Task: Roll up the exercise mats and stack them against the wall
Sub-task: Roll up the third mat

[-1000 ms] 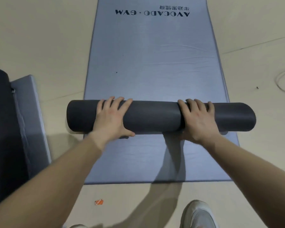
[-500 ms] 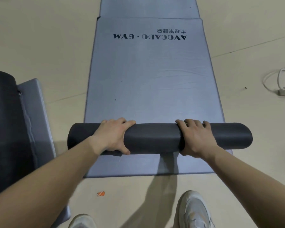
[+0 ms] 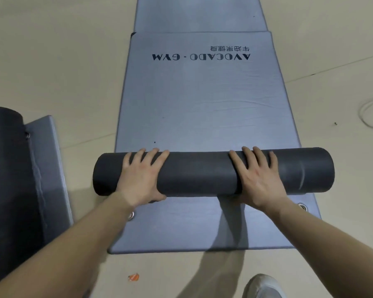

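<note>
A dark grey rolled-up foam mat [image 3: 202,175] lies across the flat blue-grey mat [image 3: 198,100], mid-frame. The left hand [image 3: 141,179] and right hand [image 3: 258,179] press on top, fingers flat, gripping nothing.

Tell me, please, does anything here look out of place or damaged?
Two small things. An orange scrap lies on the floor just before the near edge of the blue mat, like litter. The dark roll under the left hand and right hand bears a pale curved scuff near its right end.
</note>
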